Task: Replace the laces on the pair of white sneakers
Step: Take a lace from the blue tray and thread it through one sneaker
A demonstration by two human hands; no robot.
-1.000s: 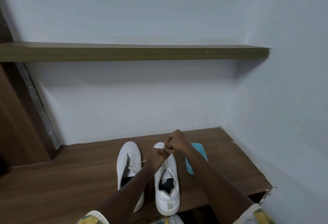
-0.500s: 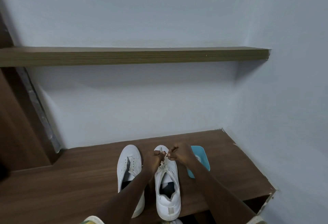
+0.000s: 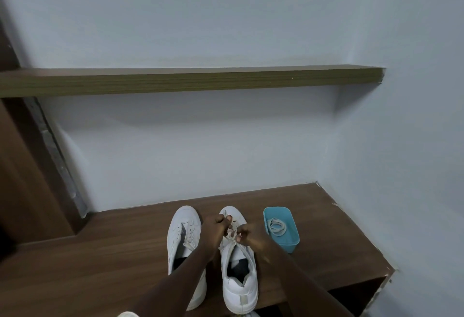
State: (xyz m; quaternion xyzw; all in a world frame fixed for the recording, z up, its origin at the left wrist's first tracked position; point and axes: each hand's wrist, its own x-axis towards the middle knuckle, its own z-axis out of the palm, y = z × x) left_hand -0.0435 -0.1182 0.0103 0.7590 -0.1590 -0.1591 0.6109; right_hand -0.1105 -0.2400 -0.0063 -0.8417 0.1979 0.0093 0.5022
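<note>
On the bench (image 3: 100, 254), pinching the lace (image 3: 232, 235) of one sneaker (image 3: 239, 289) with curled fingers of left hand (image 3: 217, 226) and right hand (image 3: 251, 237). Just left, other sneaker (image 3: 183, 231); right, blue tray (image 3: 288, 245) holding coiled lace (image 3: 277, 225).

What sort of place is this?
Probably a home closet or built-in alcove: a brown wood-grain ledge, a long wooden wall shelf above it, and plain pale painted walls meeting in a corner.
</note>
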